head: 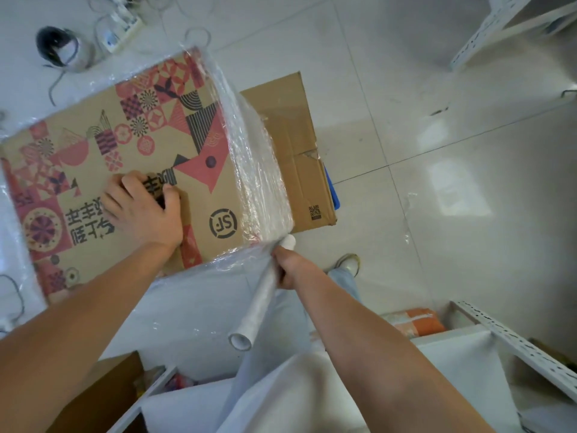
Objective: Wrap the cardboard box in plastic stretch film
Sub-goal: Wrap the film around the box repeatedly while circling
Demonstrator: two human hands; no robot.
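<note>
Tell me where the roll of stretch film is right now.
In the head view the stretch film roll sits low and centre-right, gripped by the right hand at the near right corner of the cardboard box.

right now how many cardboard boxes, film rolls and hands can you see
cardboard boxes: 2, the printed box being wrapped and a plain box behind it
film rolls: 1, the stretch film roll
hands: 2, left hand and right hand
total: 5
</note>
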